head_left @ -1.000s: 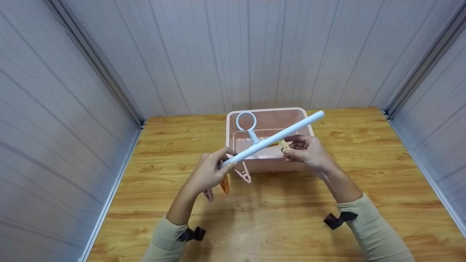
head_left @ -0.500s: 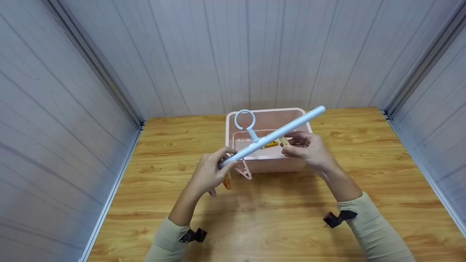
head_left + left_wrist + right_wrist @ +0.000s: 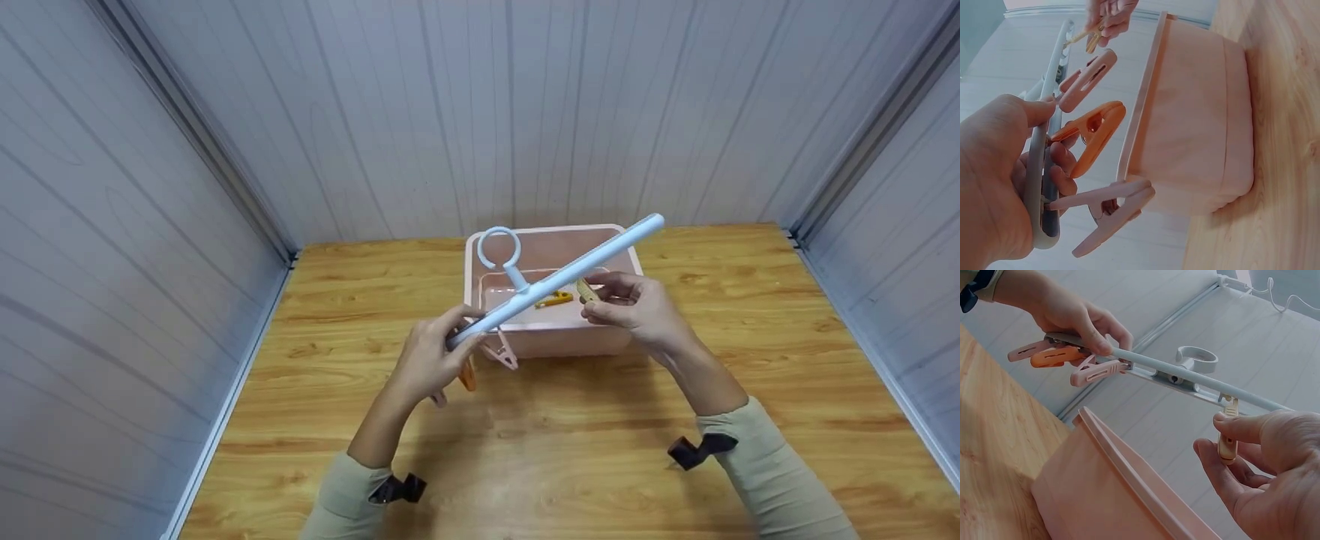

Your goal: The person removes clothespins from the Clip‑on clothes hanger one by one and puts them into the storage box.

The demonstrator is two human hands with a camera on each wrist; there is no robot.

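My left hand (image 3: 431, 360) grips the near end of a pale blue hanger bar (image 3: 559, 279) with a ring (image 3: 496, 247) on top, tilted up over a pink bin (image 3: 555, 341). Under the gripped end hang two pink clothespins (image 3: 1086, 79) (image 3: 1107, 214) and an orange clothespin (image 3: 1092, 132). My right hand (image 3: 637, 309) pinches a beige clothespin (image 3: 1228, 439) that hangs from the underside of the bar (image 3: 1185, 377), right of the ring (image 3: 1196, 359). A yellow clothespin (image 3: 555, 300) lies inside the bin.
The pink bin (image 3: 1106, 495) stands on a wooden table (image 3: 570, 450) near the back wall. Grey panel walls (image 3: 150, 187) close in the left, back and right sides. Black straps (image 3: 694, 452) sit at both wrists.
The bar's far end rose a little and the ring shifted slightly left. The yellow clothespin in the bin came into fuller view. Both hands keep their holds.
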